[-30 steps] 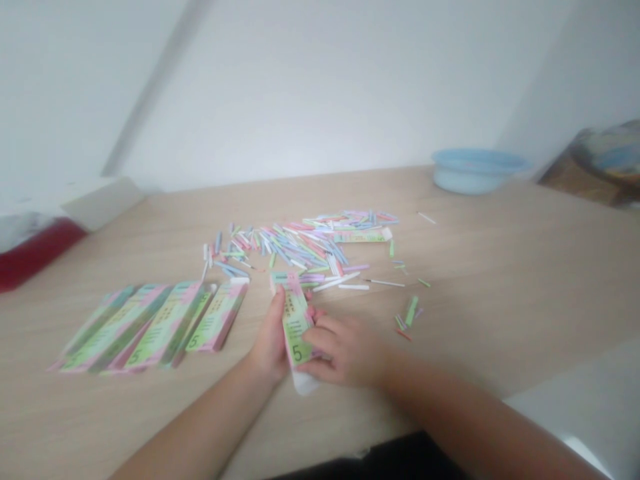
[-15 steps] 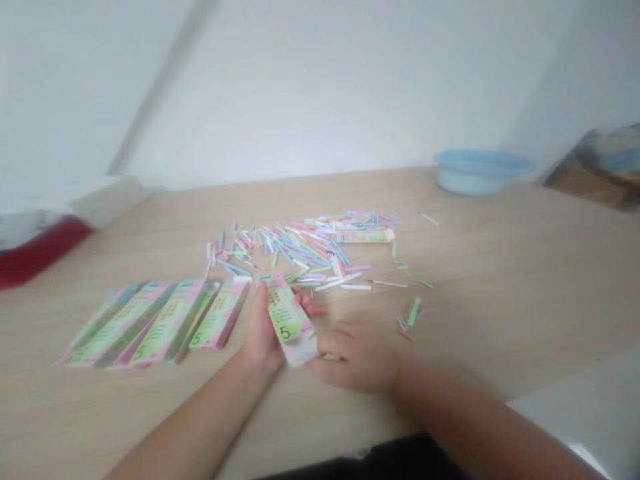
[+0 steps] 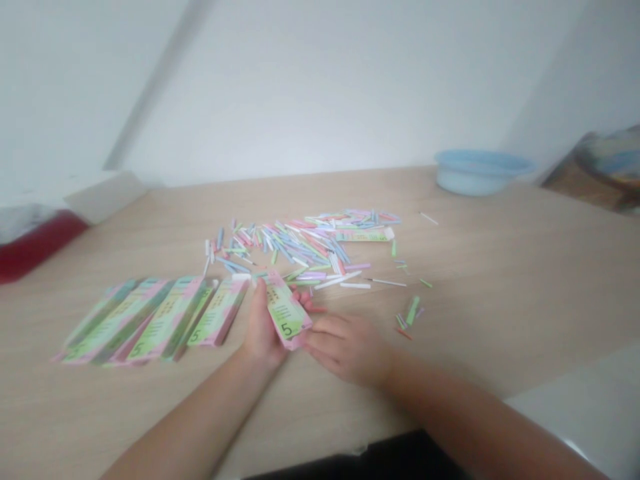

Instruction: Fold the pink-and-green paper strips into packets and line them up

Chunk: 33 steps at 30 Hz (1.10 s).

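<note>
My left hand (image 3: 264, 328) is wrapped round a slim pink and green cardboard box (image 3: 284, 308) marked with a 5, thumb on its left edge and fingertips showing past its right edge. The box slants, its near end toward me. At that near end my right hand (image 3: 345, 348) presses closed fingers against the lower right corner. Left of my hands lies a row of similar boxes (image 3: 163, 319), side by side on the table. Beyond the held box spreads a loose heap of thin pastel sticks (image 3: 295, 243), and one more box (image 3: 365, 235) lies against it.
The wooden table (image 3: 480, 280) meets a white wall at the back. A light blue basin (image 3: 477, 173) stands at the back right. A few small coloured pieces (image 3: 413, 311) lie right of my hands. A red object (image 3: 43, 243) and a pale box (image 3: 106, 195) are at the left.
The white flap that stuck out from the held box's near end no longer shows; that end now looks folded over. My right hand has shifted slightly left against it.
</note>
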Tool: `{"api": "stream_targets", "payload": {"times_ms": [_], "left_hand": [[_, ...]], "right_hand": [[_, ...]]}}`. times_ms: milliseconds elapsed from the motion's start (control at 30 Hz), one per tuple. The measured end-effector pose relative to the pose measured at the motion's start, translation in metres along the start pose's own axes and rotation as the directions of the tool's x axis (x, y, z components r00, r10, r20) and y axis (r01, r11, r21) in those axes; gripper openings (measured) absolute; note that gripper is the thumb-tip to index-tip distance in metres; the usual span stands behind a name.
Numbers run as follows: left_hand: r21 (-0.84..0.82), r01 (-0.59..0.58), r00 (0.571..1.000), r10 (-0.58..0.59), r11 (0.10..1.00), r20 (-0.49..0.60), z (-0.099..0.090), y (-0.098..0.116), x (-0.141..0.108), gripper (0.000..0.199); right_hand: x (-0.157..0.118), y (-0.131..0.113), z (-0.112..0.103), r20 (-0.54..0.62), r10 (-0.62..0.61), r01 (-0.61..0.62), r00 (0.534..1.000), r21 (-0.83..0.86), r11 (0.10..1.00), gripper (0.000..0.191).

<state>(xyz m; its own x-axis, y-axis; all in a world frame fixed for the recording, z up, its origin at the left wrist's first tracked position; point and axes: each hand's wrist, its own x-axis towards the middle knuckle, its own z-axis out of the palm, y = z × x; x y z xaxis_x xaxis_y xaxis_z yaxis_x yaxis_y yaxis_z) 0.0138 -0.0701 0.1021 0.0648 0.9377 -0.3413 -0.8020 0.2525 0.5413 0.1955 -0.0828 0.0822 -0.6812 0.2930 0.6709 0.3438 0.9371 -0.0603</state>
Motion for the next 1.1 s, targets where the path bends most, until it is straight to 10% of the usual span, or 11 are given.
{"api": "stream_targets", "payload": {"times_ms": [433,1100], "left_hand": [[-0.022,0.035,0.998,-0.034,0.999,0.049,-0.0075,-0.0053,0.0057,0.062],[0.018,-0.042,0.997,0.041,0.999,0.072,-0.01,-0.0079,0.0085,0.055]], "right_hand": [[-0.0032,0.0013,-0.0028,0.124,-0.005,0.012,0.992,-0.054,0.998,0.028],[0.0006,0.0028,0.0019,0.003,-0.026,0.025,1.0,0.073,0.997,0.022]]}}
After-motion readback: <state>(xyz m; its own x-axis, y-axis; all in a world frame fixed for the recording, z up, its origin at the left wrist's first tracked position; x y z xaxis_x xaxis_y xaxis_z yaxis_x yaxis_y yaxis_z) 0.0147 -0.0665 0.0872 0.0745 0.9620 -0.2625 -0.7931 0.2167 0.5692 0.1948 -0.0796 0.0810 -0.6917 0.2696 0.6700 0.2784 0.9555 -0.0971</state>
